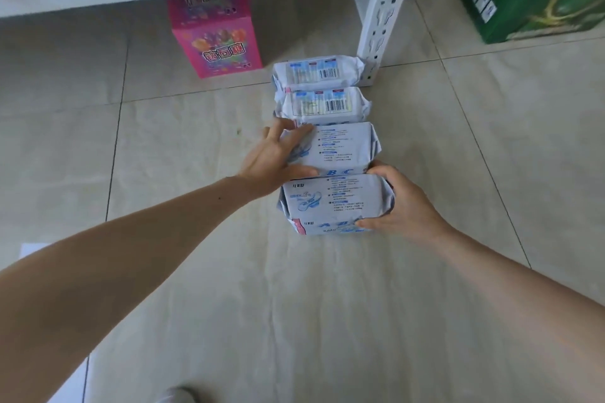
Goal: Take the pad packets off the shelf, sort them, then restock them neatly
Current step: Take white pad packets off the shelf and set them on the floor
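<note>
Soft, even daylight, faint shadows, wide-angle bending at edges, slight blur throughout.

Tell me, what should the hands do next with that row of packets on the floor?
Probably nudge the nearest packet flush against the row. The right hand grips its end, the left hand steadies the next packet, and both sit slightly right of the two barcode packets.
</note>
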The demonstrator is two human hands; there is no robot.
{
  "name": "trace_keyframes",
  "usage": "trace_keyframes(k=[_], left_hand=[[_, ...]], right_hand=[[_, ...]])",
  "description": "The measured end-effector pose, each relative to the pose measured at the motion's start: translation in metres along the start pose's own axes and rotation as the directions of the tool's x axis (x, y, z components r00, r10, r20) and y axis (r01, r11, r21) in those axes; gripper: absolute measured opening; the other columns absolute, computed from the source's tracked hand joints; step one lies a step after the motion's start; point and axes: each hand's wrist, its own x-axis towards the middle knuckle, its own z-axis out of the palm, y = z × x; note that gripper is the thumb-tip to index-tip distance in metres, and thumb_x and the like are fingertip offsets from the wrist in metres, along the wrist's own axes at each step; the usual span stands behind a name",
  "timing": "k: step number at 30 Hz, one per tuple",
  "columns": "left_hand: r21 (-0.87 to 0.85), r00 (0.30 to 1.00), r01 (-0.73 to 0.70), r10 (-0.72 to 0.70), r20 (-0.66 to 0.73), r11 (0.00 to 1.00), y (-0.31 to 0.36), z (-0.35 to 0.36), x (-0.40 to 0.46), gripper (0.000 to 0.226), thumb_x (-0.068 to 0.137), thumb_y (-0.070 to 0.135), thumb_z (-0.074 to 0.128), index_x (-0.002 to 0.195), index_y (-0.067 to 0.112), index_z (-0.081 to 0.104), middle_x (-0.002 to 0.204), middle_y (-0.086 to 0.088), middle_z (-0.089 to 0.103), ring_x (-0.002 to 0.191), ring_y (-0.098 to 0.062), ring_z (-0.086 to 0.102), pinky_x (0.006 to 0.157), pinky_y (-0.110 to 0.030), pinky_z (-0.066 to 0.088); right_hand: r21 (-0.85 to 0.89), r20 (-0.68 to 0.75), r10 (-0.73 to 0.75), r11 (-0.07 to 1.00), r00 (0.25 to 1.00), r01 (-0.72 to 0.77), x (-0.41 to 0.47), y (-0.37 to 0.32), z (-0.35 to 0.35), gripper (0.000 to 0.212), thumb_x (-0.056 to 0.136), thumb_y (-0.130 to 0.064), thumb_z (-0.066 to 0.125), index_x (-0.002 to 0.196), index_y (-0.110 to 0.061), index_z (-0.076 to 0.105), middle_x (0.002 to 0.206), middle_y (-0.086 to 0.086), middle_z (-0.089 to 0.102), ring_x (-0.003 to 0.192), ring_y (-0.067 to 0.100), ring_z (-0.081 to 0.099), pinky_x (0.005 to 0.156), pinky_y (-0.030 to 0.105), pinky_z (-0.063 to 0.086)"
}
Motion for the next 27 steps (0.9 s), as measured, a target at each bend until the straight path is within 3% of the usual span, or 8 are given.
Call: trace_keyframes(k=[5,11,13,16,18,20,23,27], left_hand=[[0.019,0.999,-0.01,0.011,-0.038,1.0,-0.014,0.019,0.015,0.078,0.073,0.056,0.068,0.14,0.032,0.035,0.136,0.0,0.032,0.125,-0.026,0.035,0.099,-0.047,0.043],[-0.069,1.0,0.005,-0.005,0.006,0.998,-0.018,0.022,0.012,0.059,0.086,0.048,0.058,0.139,0.027,0.043,0.14,0.0,0.034,0.124,-0.023,0.044,0.101,-0.041,0.044],[-0.094,1.0,0.01,-0.012,-0.013,0.996,-0.016,0.022,0.008,0.056,0.089,0.046,0.056,0.14,0.027,0.042,0.14,-0.001,0.034,0.118,-0.021,0.048,0.099,-0.039,0.046],[-0.162,0.994,0.001,-0.02,-0.111,0.987,-0.012,0.026,-0.008,0.062,0.09,0.046,0.054,0.144,0.03,0.031,0.143,-0.002,0.028,0.121,-0.02,0.042,0.1,-0.039,0.045],[-0.311,0.976,0.036,-0.101,-0.195,0.95,-0.005,0.034,-0.023,0.069,0.09,0.044,0.055,0.147,0.027,0.02,0.144,-0.001,0.023,0.123,-0.012,0.035,0.1,-0.032,0.043],[-0.45,0.956,0.123,-0.228,-0.187,0.885,-0.003,0.048,-0.035,0.074,0.089,0.049,0.053,0.148,0.026,0.015,0.147,0.001,0.02,0.125,-0.01,0.033,0.099,-0.034,0.043],[-0.63,0.949,0.207,-0.311,-0.057,0.748,0.0,0.064,-0.049,0.073,0.079,0.072,0.049,0.139,0.04,0.022,0.146,0.001,0.036,0.125,-0.018,0.049,0.095,-0.044,0.049],[-0.751,0.956,0.186,-0.294,-0.011,0.633,0.014,0.064,-0.052,0.043,0.094,0.048,0.044,0.13,0.027,0.033,0.127,0.006,0.056,0.109,-0.009,0.06,0.087,-0.033,0.053]], right_hand=[[0.002,-0.02,-0.04,0.999,0.999,0.04,0.017,0.024,0.007,0.077,0.048,-0.041,0.084,0.116,-0.034,0.049,0.114,-0.022,0.058,0.106,0.004,0.056,0.084,0.034,0.051],[-0.003,-0.065,-0.053,0.999,0.996,0.053,0.013,0.034,0.017,0.088,0.055,-0.031,0.092,0.127,-0.029,0.042,0.126,-0.014,0.051,0.114,0.005,0.051,0.092,0.036,0.049],[0.001,-0.082,-0.034,0.999,0.996,0.034,0.008,0.036,0.019,0.103,0.052,-0.033,0.093,0.135,-0.031,0.033,0.137,-0.011,0.043,0.122,0.004,0.046,0.099,0.035,0.046],[-0.046,-0.083,-0.035,0.998,0.996,0.031,0.006,0.032,0.017,0.127,0.049,-0.031,0.095,0.147,-0.03,0.015,0.152,-0.008,0.016,0.138,0.009,0.025,0.109,0.029,0.032],[-0.083,-0.061,-0.044,0.996,0.997,0.039,0.009,0.029,0.015,0.134,0.05,-0.032,0.095,0.15,-0.031,0.006,0.156,-0.008,0.002,0.144,0.007,0.009,0.112,0.027,0.022],[-0.094,-0.043,-0.045,0.995,0.998,0.041,0.012,0.025,0.015,0.136,0.049,-0.036,0.094,0.15,-0.035,0.001,0.157,-0.007,-0.002,0.145,0.006,0.001,0.113,0.03,0.021],[-0.1,-0.036,-0.068,0.993,0.997,0.064,0.014,0.02,0.021,0.135,0.05,-0.029,0.094,0.15,-0.031,0.004,0.151,-0.009,0.01,0.137,0.0,0.014,0.106,0.024,0.027],[-0.172,-0.012,-0.057,0.984,0.998,0.054,0.017,0.019,0.031,0.13,0.056,-0.031,0.091,0.151,-0.02,0.003,0.154,-0.009,0.007,0.139,0.003,0.014,0.112,0.026,0.025]])
